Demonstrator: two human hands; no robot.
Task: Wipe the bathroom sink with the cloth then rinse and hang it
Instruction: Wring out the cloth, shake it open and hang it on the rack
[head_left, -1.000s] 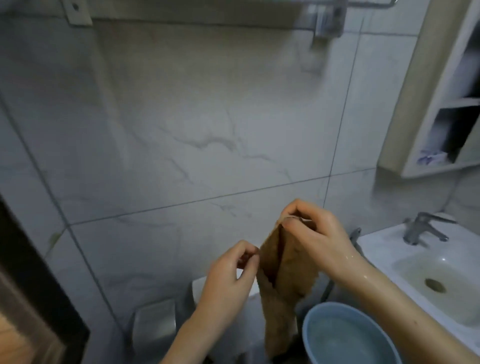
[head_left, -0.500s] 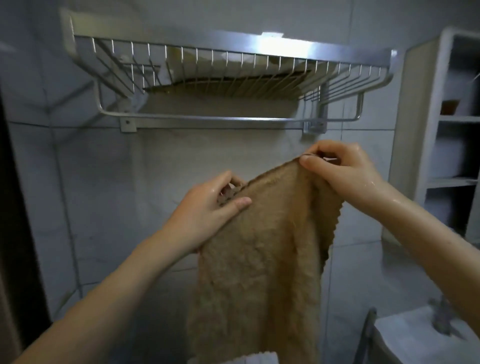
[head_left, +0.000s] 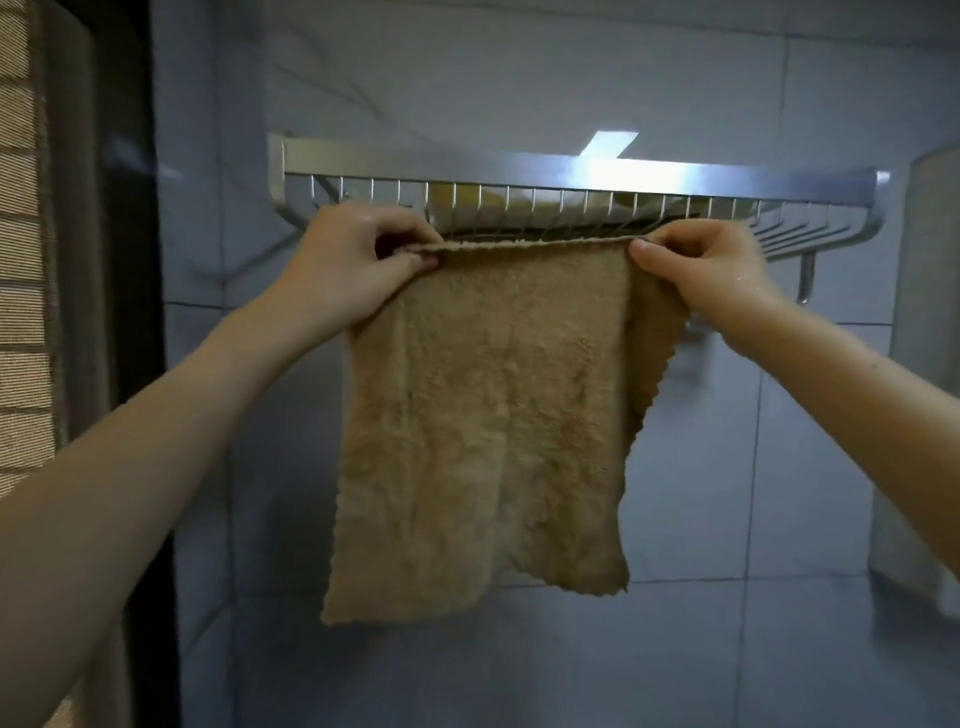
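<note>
The cloth hangs flat between the two hands, right in the middle of the view. Its top edge runs side to side, from 9 o'clock to 3 o'clock, pulled straight like a line. The rest of it drops down toward 6 o'clock.

The left hand pinches the top left corner tight. The right hand pinches the top right corner tight. Both hands are closed on the cloth, with thumbs in front. They sit at the same height, so neither one is nearer to the rack than the other.

The metal rack is on the wall just above the hands, at 12 o'clock. The top edge of the cloth lies along the bottom of the rack, very close to it. I cannot tell if they touch. A thin bar peeks out under the rack, past the right hand at 3 o'clock. I think the cloth needs to go up and over something here, so the straight top edge matters most.

The cloth is light brown and fuzzy. It looks damp and a bit wrinkled. The bottom edge is wavy, and the right side folds back a little. The right wrist looks wet.
</note>
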